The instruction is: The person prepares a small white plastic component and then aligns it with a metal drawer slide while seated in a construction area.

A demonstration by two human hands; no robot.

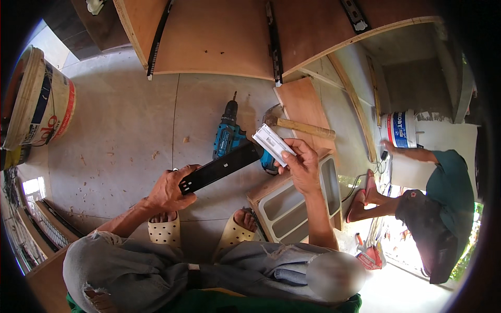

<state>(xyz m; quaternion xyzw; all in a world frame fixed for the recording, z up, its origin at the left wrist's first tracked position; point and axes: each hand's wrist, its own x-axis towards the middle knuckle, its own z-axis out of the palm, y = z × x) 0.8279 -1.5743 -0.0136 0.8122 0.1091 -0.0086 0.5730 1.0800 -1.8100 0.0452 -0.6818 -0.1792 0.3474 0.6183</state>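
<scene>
My left hand [173, 188] is closed around one end of a long black drawer slide [222, 169], which has small holes near that end. My right hand [303, 169] pinches a short silver-white channelled rail piece [271, 143] at the slide's far end. Whether the two pieces are joined, I cannot tell. Just beyond them a blue and black cordless drill [227, 130] lies on the floor, its battery partly hidden by the slide. To its right rests a claw hammer [305, 127] with a wooden handle, partly over a wooden board [302, 99].
A wooden cabinet [214, 47] with black slides [274, 44] stands ahead. Beside my right forearm sits a drawer with a grey divided tray [284, 208]. Paint buckets [60, 104] [401, 128] stand at both sides. Another person [443, 182] bends at the right.
</scene>
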